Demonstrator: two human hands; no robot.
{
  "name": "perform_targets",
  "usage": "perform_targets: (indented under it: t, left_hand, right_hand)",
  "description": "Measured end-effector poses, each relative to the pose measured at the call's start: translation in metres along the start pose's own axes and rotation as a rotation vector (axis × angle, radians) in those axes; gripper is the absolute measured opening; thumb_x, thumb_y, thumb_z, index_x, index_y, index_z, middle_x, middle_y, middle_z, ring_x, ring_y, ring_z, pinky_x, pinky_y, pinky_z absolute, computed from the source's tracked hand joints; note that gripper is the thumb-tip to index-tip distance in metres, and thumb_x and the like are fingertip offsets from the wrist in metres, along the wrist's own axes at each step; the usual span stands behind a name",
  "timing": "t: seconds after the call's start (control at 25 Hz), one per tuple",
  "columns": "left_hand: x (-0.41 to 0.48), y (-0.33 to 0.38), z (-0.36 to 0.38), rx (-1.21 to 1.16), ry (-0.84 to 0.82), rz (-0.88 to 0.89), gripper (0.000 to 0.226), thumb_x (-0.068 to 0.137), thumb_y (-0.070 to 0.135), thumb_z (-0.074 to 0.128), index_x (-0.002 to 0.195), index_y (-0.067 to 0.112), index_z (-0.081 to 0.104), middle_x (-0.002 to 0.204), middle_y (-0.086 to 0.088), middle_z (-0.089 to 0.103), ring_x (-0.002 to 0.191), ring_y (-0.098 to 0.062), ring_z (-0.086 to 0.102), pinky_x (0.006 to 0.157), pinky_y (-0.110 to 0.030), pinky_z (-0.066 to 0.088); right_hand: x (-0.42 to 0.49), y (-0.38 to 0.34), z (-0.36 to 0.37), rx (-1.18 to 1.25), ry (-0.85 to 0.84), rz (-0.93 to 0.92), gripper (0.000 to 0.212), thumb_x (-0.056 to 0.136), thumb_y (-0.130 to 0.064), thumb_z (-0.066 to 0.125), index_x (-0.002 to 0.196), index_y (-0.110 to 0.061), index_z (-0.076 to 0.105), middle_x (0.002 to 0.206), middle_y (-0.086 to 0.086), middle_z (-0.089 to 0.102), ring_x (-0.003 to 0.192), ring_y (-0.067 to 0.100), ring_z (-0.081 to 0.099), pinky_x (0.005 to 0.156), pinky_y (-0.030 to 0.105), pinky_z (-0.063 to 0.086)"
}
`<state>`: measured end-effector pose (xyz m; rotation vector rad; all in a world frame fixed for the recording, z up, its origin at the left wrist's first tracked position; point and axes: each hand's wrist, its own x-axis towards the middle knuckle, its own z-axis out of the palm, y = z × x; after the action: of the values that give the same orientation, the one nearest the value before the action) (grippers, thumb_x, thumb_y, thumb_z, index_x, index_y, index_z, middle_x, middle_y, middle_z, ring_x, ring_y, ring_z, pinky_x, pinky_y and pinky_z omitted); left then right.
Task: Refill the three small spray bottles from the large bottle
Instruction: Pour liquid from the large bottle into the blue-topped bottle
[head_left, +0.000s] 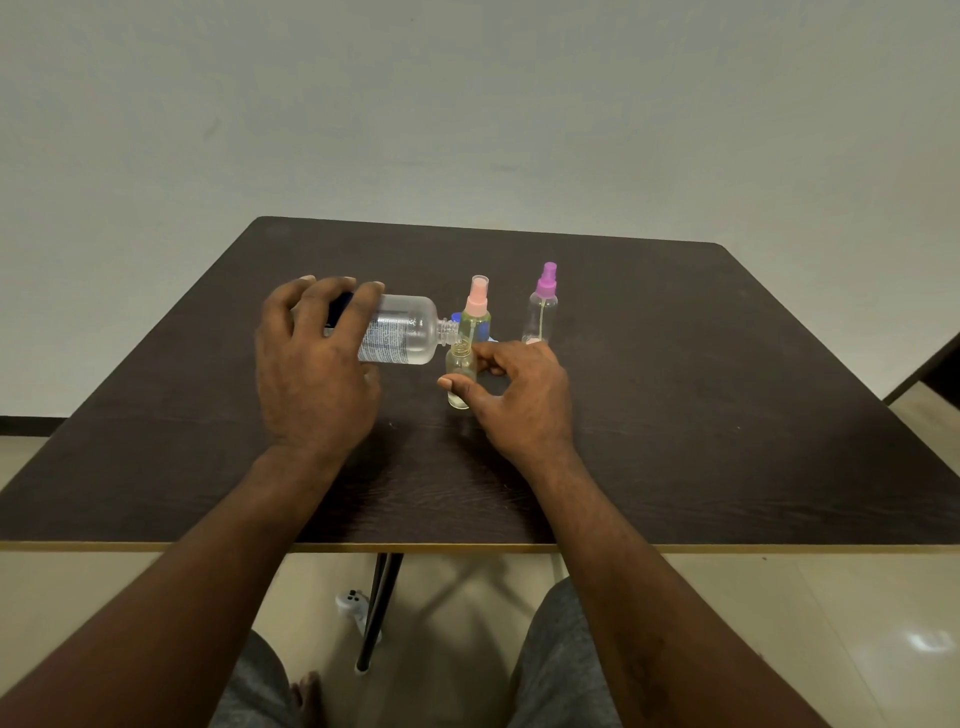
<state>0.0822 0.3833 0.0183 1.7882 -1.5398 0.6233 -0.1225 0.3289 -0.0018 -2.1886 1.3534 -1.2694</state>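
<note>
Left hand (311, 364): fingers (358, 306) curled over the base end of the large bottle (405, 332), gripping it. The bottle is clear plastic with a white-and-blue printed label. Its cap is off and the threaded neck is bare. It is held on its side, nearly level, above the surface (675, 415).

Right hand (519, 395): thumb and fingers (488, 358) pinch the uncapped small bottle (461, 366), which stands upright on the surface. It is clear, with a shallow layer of pale yellowish liquid at the bottom.

The large bottle's mouth sits right at the uncapped small bottle's open neck, coming in from the person's left. Cannot tell whether they touch.

Just behind the uncapped small bottle stands a pink-topped spray bottle (477, 317), upright, holding yellowish liquid. Behind and to the right, apart from it, stands a purple-topped spray bottle (542, 312), also upright and clear. A small blue item (456, 316) shows behind, mostly hidden.
</note>
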Motion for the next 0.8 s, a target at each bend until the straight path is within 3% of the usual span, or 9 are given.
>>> perform_targets:
  t: [0.8]
  left_hand:
    - [0.001, 0.0009, -0.0013, 0.004, 0.002, -0.001, 0.075, 0.079, 0.008, 0.079, 0.149, 0.02, 0.055, 0.148, -0.01, 0.052, 0.14, -0.037, 0.036, 0.104, -0.057, 0.047]
  right_hand:
    - [0.0002, 0.0009, 0.0002, 0.003, -0.004, 0.01, 0.046, 0.079, -0.059, 0.08, 0.107, -0.023, 0.079, 0.099, -0.009, 0.076, 0.097, 0.011, 0.06, 0.087, 0.045, 0.056]
